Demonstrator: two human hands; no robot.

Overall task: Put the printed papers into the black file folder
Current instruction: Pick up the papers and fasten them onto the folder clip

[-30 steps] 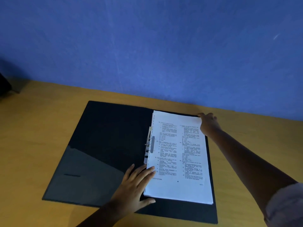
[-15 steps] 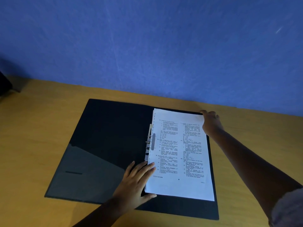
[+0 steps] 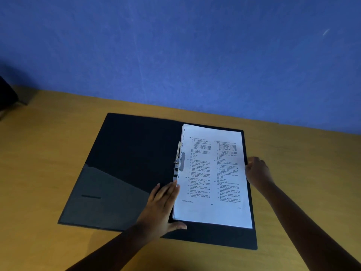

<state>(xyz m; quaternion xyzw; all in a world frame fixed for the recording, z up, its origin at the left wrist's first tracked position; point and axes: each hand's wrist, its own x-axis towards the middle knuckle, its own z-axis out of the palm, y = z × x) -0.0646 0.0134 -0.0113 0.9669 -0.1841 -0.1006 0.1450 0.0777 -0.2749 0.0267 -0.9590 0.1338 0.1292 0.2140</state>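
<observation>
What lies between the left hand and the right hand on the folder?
In the head view, the printed papers fill the stretch between the left hand and the right hand, lying on the black file folder.

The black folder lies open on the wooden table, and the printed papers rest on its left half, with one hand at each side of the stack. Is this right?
Not quite. The head view shows the printed papers on the right half of the black folder, beside the metal clip. The left half is bare. The rest holds: left hand and right hand flank the stack.
</observation>
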